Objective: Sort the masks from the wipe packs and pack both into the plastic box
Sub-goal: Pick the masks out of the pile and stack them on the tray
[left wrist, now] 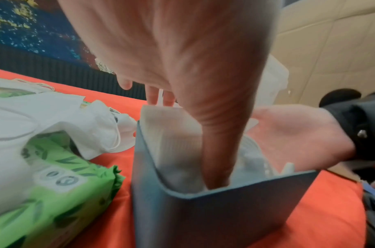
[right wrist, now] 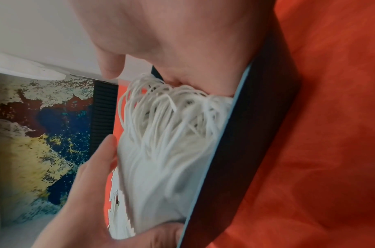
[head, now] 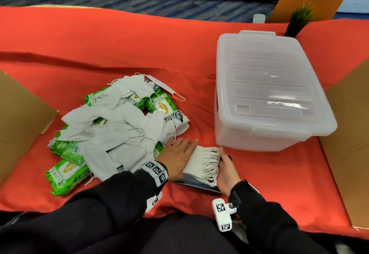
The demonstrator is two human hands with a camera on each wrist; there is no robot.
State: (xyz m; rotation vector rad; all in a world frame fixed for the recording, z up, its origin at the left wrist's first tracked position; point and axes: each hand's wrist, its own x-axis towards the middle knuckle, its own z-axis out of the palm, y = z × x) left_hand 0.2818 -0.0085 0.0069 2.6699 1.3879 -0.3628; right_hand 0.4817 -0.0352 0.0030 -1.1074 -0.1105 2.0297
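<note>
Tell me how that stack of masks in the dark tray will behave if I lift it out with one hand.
The stack of masks would probably splay; both hands now steady it in the dark tray. Its loose ear loops could snag. It is likely light, being thin fabric.

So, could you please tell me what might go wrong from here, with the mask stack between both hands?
1. The left hand lies flat on the mask stack and the right hand only steadies its side, so the grip is loose and masks could fan out of the dark sleeve.
2. The ear loops hang free and may snag.
3. The plastic box has its lid on, so packing needs a freed hand.
</note>
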